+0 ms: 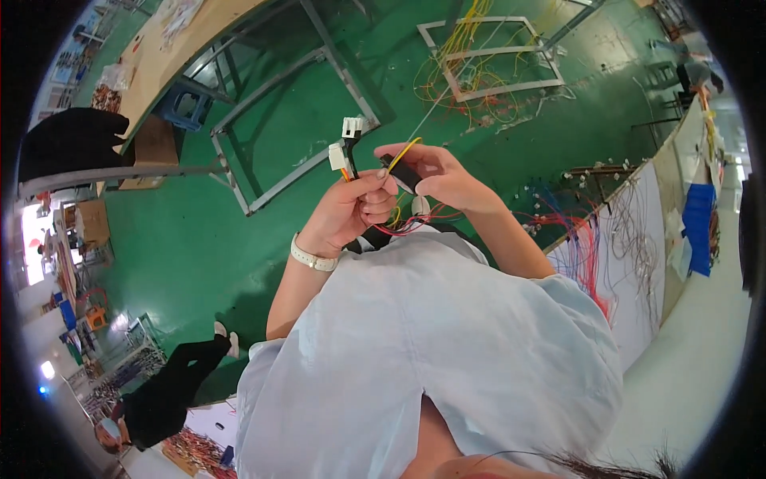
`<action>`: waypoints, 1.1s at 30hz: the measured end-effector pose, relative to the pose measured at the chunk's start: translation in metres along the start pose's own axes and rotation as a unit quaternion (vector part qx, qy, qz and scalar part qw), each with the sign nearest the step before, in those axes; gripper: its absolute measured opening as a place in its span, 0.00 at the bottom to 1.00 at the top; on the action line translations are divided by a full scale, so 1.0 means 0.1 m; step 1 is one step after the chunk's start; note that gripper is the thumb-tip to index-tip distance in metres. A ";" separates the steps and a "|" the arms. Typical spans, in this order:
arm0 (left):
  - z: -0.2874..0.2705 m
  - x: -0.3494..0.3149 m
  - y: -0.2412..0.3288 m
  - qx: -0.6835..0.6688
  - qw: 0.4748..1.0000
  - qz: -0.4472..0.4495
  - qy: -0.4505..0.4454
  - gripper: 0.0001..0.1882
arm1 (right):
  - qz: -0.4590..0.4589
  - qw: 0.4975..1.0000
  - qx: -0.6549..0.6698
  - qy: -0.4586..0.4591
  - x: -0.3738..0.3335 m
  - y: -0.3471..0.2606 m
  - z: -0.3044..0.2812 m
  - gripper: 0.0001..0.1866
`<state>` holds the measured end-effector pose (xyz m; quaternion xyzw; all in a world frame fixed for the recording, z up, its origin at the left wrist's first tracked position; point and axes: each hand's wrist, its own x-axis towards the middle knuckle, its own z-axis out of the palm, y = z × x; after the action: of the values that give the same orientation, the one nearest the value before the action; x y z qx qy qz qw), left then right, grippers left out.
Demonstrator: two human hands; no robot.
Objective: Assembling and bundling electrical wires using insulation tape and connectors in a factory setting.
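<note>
My left hand is closed on a wire harness, pinching it between thumb and fingers. Two white plug connectors stick up beyond that hand, one on orange wires and one on a black-wrapped lead. In my right hand, the fingers and thumb are curled round what looks like a roll of black tape, close beside the left fingertips. A yellow wire loops up past the roll. Red wires hang below both hands, in front of my shirt.
A metal frame stands on the green floor ahead, and another frame with tangled yellow wires lies farther off. To the right is a bench with red and blue wires. A wooden table stands far left. Behind left is a person in black.
</note>
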<state>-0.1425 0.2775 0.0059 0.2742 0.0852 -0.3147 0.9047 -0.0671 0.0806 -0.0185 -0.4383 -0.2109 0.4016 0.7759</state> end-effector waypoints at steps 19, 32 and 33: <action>0.15 -0.08 0.06 0.204 0.970 0.094 0.093 0.14 | 0.036 0.904 0.426 -0.024 0.18 0.39 0.09 0.24; 0.16 -0.07 0.10 0.180 0.970 0.099 0.133 0.14 | -0.034 0.996 0.046 0.074 0.11 -0.08 0.36 0.12; 0.17 -0.07 0.09 0.178 0.969 0.098 0.142 0.14 | -0.024 0.996 -0.037 0.073 0.11 -0.09 0.35 0.14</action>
<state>-0.1425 0.2779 0.0260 0.4794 0.1279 -0.1921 0.8467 -0.0800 0.1050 0.0074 -0.4894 -0.1792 0.3418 0.7820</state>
